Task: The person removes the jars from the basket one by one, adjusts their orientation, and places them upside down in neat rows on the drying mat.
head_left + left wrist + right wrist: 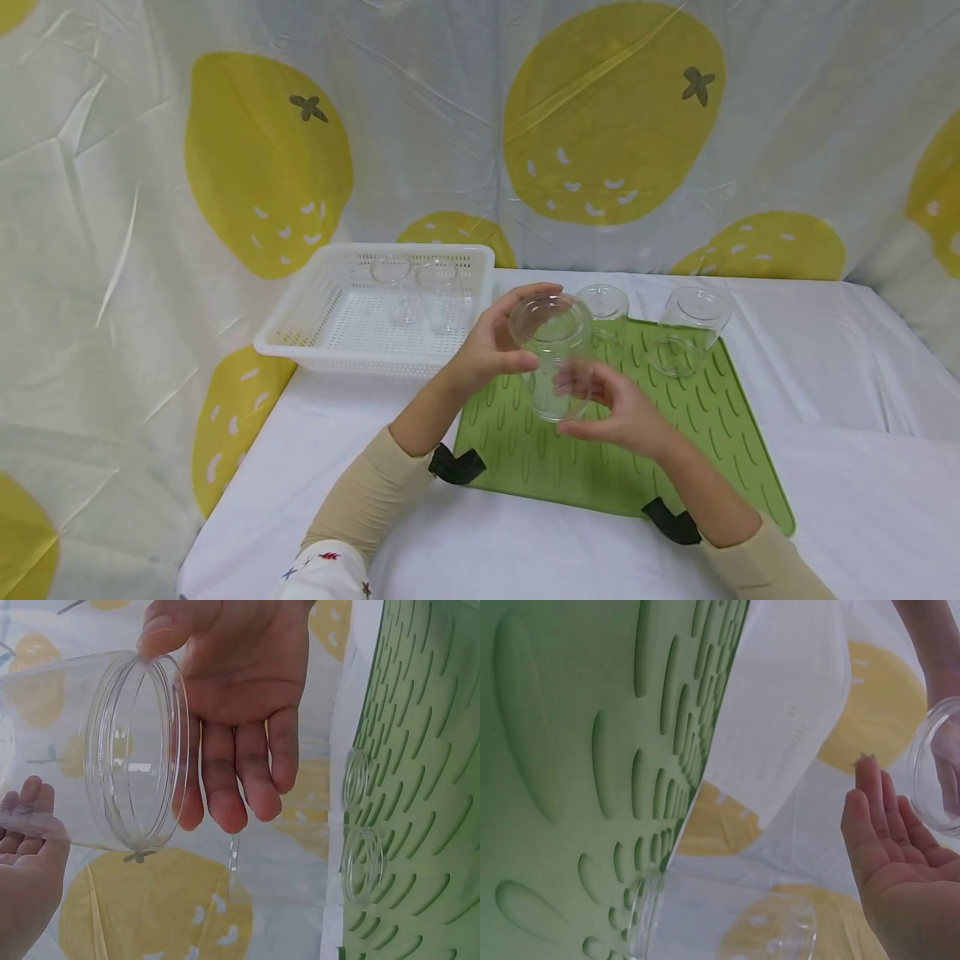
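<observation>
A clear jar (555, 358) is held in the air over the green ribbed mat (540, 475), between both hands. My left hand (498, 337) grips it by its far-left side, and in the left wrist view the thumb (161, 634) lies at the stepped rim while the fingers extend behind. My right hand (618, 408) holds the near, lower end, with its thumb at the edge and fingers showing through the wall. Two more clear jars, one at the back (602, 304) and one farther right (693, 317), stand on the mat.
A white slotted basket (288, 346) sits left of the mat, with two clear vessels (392, 287) inside. White cloth (862, 367) covers the table. A lemon-print sheet (435, 125) hangs behind and to the left.
</observation>
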Tool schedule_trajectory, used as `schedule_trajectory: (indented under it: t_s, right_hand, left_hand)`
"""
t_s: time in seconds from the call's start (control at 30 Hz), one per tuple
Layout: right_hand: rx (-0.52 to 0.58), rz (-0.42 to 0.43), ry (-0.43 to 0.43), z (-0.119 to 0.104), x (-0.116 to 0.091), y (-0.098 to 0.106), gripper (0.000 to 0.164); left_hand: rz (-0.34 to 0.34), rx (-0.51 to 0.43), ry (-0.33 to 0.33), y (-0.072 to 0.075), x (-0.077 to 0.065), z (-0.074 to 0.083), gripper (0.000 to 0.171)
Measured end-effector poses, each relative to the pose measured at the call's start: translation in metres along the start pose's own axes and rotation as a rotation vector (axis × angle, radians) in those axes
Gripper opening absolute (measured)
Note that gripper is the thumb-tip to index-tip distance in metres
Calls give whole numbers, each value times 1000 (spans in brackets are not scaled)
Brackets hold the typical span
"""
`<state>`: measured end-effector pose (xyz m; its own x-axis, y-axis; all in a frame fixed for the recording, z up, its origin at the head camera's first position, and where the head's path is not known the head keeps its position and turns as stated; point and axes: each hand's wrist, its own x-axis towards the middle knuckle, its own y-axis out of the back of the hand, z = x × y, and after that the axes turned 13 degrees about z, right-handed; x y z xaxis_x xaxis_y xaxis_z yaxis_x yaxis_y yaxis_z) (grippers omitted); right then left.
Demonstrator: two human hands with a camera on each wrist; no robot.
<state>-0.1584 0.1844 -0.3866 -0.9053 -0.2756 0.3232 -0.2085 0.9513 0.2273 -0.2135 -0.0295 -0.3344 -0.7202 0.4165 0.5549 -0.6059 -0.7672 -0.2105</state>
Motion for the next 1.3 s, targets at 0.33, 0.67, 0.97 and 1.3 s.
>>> schedule_trajectory:
  t_s: [0.33,0.67,0.97,1.3]
  right_hand:
    - [-20,5,-30,1,0,-2,58]
    - [-65,14,-81,1,-1,4,76]
    - [-137,75,-57,2,-13,31,63]
    - [-315,195,-126,4,-44,79,51]
  left_hand:
    - [-26,-14,-6,-2,1,-5,103]
    - [21,27,35,2,1,-6,103]
    - [82,82,65,15,0,-16,101]
    - [127,101,65,26,-1,-26,103]
